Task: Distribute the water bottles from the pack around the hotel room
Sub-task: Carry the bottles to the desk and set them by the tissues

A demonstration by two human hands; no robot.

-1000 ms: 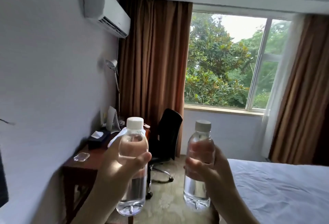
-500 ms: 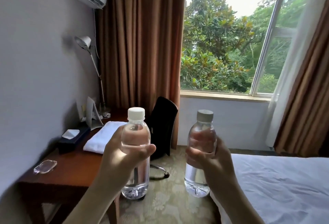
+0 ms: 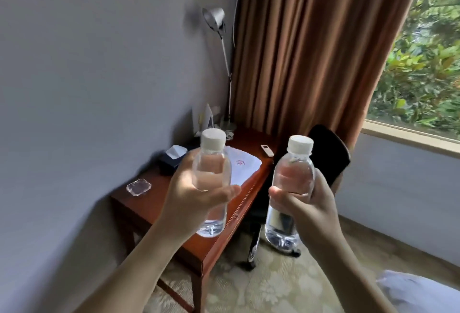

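Two clear water bottles are being held upright, side by side, above the near end of a hotel room desk.

The left bottle, white-capped, is sitting in the left hand, whose fingers are wrapping around its middle; the right bottle is being gripped the same way by the right hand, thumb crossing its front. Behind them the wooden desk is standing against a grey wall, carrying a glass ashtray, a dark tissue box, a folded white cloth, a small remote and a silver lamp. A black chair is standing beside the desk, before the brown curtain and the window.
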